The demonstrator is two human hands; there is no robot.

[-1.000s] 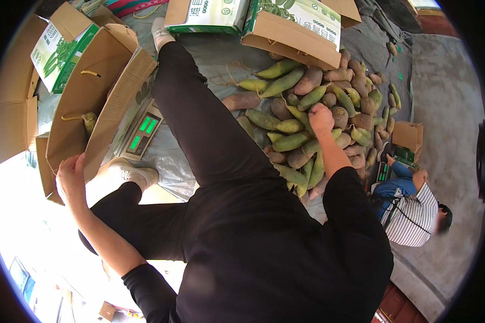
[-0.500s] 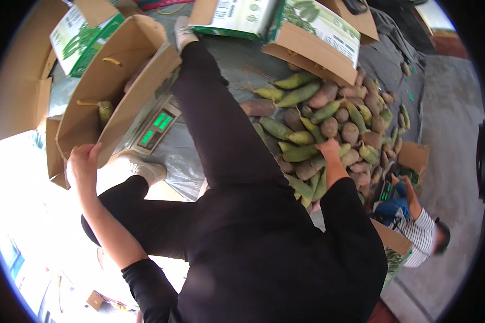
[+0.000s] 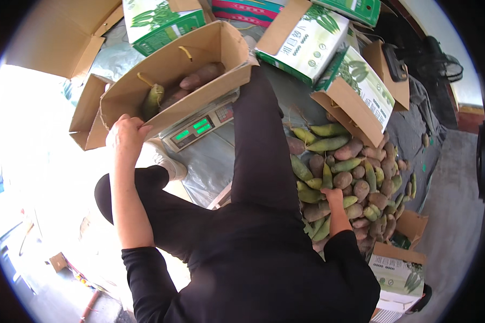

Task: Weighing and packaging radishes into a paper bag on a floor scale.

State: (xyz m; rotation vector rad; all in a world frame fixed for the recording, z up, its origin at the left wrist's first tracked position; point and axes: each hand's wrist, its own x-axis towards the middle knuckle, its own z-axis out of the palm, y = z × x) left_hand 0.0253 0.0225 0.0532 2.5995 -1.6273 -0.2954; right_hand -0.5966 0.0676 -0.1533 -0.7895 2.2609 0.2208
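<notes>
the left hand (image 3: 125,139) pinches the near left corner of an open cardboard carton (image 3: 203,98), thumb and fingers folded over the rim. the carton appears to rest on a scale (image 3: 194,131) toward the left edge of the grey sheet (image 3: 210,168); inside lie a green root (image 3: 153,102) and some reddish-brown roots (image 3: 203,76). the right hand (image 3: 335,198) reaches to the near left edge of the root pile (image 3: 361,188), toward the sheet's right edge, its fingertips at a long green root (image 3: 310,195); whether they close on it i cannot tell. such a root should be firm, stiff and fairly heavy, perhaps slick-skinned and liable to bruise or snap if dropped, so it is best taken round its thick middle, not by the thin tail. the carton's wall is likely light and bendy, better steadied at the corner than pulled.
</notes>
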